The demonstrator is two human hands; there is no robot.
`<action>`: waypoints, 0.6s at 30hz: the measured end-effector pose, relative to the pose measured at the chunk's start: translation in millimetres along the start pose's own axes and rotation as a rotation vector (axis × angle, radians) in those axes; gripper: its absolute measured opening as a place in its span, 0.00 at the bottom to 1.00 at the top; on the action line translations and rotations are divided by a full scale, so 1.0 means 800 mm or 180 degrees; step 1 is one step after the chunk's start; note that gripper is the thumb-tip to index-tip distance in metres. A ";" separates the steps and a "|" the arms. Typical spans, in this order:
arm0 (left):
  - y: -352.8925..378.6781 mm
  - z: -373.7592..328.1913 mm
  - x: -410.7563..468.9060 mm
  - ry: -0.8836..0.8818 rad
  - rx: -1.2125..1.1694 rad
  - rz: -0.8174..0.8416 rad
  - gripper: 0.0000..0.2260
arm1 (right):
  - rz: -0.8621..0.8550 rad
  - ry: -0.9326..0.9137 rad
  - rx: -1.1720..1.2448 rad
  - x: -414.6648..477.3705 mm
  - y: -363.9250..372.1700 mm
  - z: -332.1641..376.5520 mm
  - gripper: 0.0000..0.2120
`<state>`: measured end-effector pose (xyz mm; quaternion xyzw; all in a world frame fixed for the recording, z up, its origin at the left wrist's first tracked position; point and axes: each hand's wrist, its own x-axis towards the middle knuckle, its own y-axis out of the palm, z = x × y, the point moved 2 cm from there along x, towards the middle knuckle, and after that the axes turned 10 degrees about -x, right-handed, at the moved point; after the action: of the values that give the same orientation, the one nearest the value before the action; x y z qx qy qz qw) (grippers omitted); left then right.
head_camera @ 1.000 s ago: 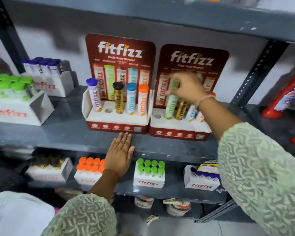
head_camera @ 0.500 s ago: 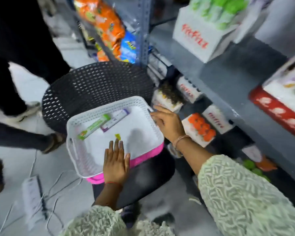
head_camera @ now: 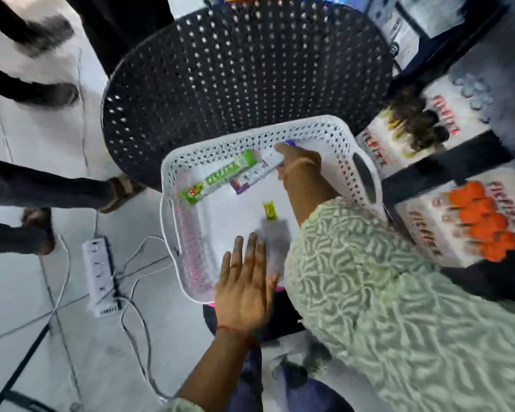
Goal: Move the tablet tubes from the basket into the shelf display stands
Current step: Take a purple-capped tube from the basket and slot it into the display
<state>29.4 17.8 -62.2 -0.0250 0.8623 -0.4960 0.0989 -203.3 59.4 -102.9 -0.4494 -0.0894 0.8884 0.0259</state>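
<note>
The right hand (head_camera: 299, 168) is inside the white perforated plastic basket (head_camera: 321, 135), at its far side. Its fingers (head_camera: 283, 150) curl over the capped end of the white cylindrical tablet tube with purple label and purple cap (head_camera: 254, 175). Contact is visible at that end; whether the grip is fully closed cannot be told, as the frame is blurred there.

The tube's long axis runs diagonally, from the end under the hand down and leftward to its free end near the basket middle. The tube therefore extends away from the right hand toward the person's left. A lift from the capped end will likely leave the free end hanging until the grip is shifted.

The green cylindrical tablet tube with green cap (head_camera: 220, 181) lies just beside and parallel to the purple tube, on its far-left side. It is not touched by either hand.

The left hand (head_camera: 244, 289) is open and flat, palm down, on the near rim of the basket. It holds nothing and appears to steady the basket. It is well apart from both tubes, so the right hand is the nearer one.

A small yellow-green scrap (head_camera: 269, 211) lies on the basket floor between the hands.
</note>
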 end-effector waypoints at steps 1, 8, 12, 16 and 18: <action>-0.001 -0.001 0.000 0.0003 0.0021 0.0014 0.30 | 0.0054 -0.0079 0.0107 -0.001 -0.002 -0.001 0.14; -0.015 -0.016 0.000 -0.0083 -0.0167 0.0224 0.36 | 0.0094 -0.1054 0.0990 -0.090 -0.104 0.019 0.04; -0.026 -0.096 0.014 0.0418 -0.0358 0.0254 0.34 | -0.0125 -0.1546 0.1516 -0.196 -0.237 0.026 0.08; -0.030 -0.235 0.030 0.1586 -0.0736 0.0150 0.29 | -0.0757 -0.1868 0.1438 -0.298 -0.380 0.011 0.07; -0.029 -0.305 0.031 0.2252 -0.0852 0.0116 0.24 | -0.1137 -0.2034 0.1488 -0.343 -0.445 0.002 0.08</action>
<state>-43.9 210.0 73.3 0.1505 0.9007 -0.3550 -0.2002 -53.4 373.9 180.9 -0.1114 0.0343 0.9609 0.2513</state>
